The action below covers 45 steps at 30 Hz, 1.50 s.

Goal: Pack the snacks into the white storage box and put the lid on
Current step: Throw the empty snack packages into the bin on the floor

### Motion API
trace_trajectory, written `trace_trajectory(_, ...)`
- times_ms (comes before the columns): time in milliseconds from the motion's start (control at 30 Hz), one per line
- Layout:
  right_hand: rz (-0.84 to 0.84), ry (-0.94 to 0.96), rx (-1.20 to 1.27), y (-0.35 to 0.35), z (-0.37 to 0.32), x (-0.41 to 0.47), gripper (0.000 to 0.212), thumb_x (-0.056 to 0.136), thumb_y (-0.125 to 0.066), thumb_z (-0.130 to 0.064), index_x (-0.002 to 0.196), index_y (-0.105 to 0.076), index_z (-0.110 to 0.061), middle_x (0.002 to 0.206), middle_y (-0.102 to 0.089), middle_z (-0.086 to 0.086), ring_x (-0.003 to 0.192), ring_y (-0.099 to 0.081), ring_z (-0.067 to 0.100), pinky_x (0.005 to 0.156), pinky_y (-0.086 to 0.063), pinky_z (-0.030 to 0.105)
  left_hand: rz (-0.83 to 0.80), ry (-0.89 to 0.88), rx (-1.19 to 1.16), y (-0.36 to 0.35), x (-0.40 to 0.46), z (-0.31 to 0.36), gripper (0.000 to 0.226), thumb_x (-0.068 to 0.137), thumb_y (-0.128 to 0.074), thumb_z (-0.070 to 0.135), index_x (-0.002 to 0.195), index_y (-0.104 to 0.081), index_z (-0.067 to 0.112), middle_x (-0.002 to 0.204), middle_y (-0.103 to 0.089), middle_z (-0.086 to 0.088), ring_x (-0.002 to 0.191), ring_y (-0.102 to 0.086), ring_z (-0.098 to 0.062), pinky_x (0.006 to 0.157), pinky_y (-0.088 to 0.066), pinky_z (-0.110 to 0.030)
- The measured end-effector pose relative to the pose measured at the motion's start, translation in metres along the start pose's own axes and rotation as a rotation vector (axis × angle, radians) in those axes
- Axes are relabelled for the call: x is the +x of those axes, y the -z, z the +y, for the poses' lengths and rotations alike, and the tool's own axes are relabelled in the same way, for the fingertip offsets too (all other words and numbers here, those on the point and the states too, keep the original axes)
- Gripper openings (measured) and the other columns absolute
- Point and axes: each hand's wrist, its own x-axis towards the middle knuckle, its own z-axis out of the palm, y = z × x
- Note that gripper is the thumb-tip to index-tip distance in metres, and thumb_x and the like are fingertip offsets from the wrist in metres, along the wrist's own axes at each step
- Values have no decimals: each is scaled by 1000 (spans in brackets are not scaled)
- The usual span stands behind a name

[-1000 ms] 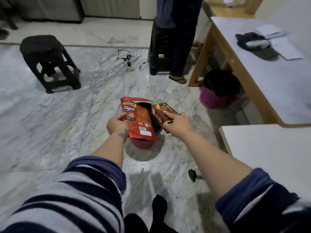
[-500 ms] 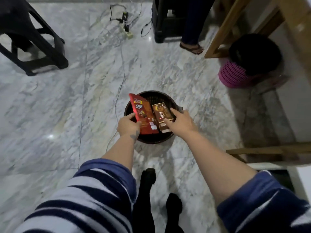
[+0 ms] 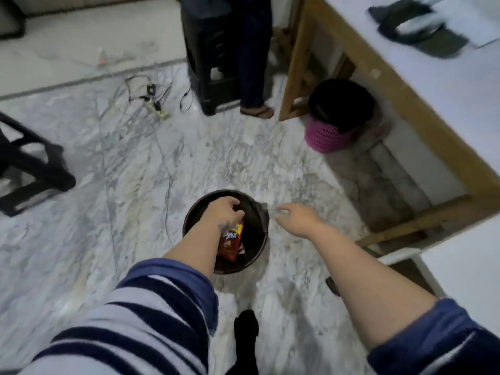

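A round bin with a dark liner (image 3: 255, 221) stands on the marble floor below me. My left hand (image 3: 220, 212) reaches down into it, fingers curled at the top of a red snack packet (image 3: 230, 240) that hangs inside the bin under my wrist. My right hand (image 3: 296, 217) hovers just right of the bin's rim with its fingers apart and nothing in it. The brown snack packet is out of sight. No white storage box shows in this view.
A pink basket with a black bag (image 3: 328, 138) sits under a wooden-framed white table (image 3: 405, 109) at the right. A black stool (image 3: 32, 171) stands left. Another person's legs (image 3: 253, 63) and a power strip with cables (image 3: 158, 110) are ahead.
Both hands went down to the bin. The red packet moved inside it with my left hand. My right hand let go of the brown packet and pulled away to the right.
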Motion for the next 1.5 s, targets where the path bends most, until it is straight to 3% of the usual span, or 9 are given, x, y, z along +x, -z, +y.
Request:
trace_trajectory(133,-25,-31,-10,73,26,-61,51,96,-47,-40,143,-42,-23,152,-37,3,137,-39,23,110,-31,29,-236,-140,183,5,-15,96,55,90,-61,36,138,-46,13,139,-51,-9,125,-51,-25,107,-40,-34)
trace_trajectory(300,260,-109,95,140,85,-165,48,98,-45,-38,143,-42,-22,149,-41,1,137,-40,19,110,-31,30,-249,-403,414,-22,-63,216,57,93,-55,41,142,-41,17,145,-46,-6,130,-46,-24,106,-37,-34)
trace_trajectory(500,469,-332,206,150,190,-308,46,97,-46,-36,141,-45,-21,146,-45,2,135,-41,19,109,-31,27,-303,-731,583,-112,-166,326,54,93,-55,36,141,-44,15,144,-48,-3,130,-47,-21,109,-35,-30)
trace_trajectory(800,674,-694,378,62,343,-561,46,95,-47,-38,139,-47,-23,147,-44,1,132,-44,20,109,-32,28,-527,-1056,721,-312,-387,393,50,92,-55,39,138,-45,23,142,-47,-3,126,-49,-22,101,-42,-37)
trace_trajectory(967,771,-871,443,-6,409,-686,40,95,-50,-32,131,-56,-14,141,-51,7,126,-49,24,103,-36,28,-652,-1282,844,-416,-518,395,36,97,-49,31,127,-54,12,134,-53,-11,114,-55,-24,76,-46,-24)
trace_trajectory(1133,874,-1018,586,-69,462,-781,46,93,-54,-35,137,-51,-20,143,-48,3,132,-44,19,107,-32,24,-768,-1375,1023,-500,-617,392,50,96,-49,37,142,-42,17,143,-46,-4,125,-51,-22,100,-41,-34)
trace_trajectory(1267,877,-1127,663,-114,507,-838,48,93,-53,-38,138,-48,-22,145,-46,4,129,-47,20,103,-35,24,-848,-1446,1104,-567,-682,395,50,96,-49,36,141,-41,17,136,-52,-6,111,-59,-20,86,-44,-28)
trace_trajectory(1400,852,-1235,681,-147,555,-889,45,96,-49,-34,138,-48,-19,149,-40,5,134,-41,22,106,-31,25,-877,-1520,1152,-637,-735,406,50,96,-49,35,143,-41,17,143,-46,-5,124,-53,-21,95,-42,-27)
trace_trajectory(1500,866,-1294,702,-161,602,-924,44,95,-50,-35,136,-50,-20,149,-40,3,134,-41,21,110,-31,29,-926,-1533,1159,-694,-767,428,52,97,-49,36,144,-39,17,142,-47,-5,122,-55,-21,90,-43,-28)
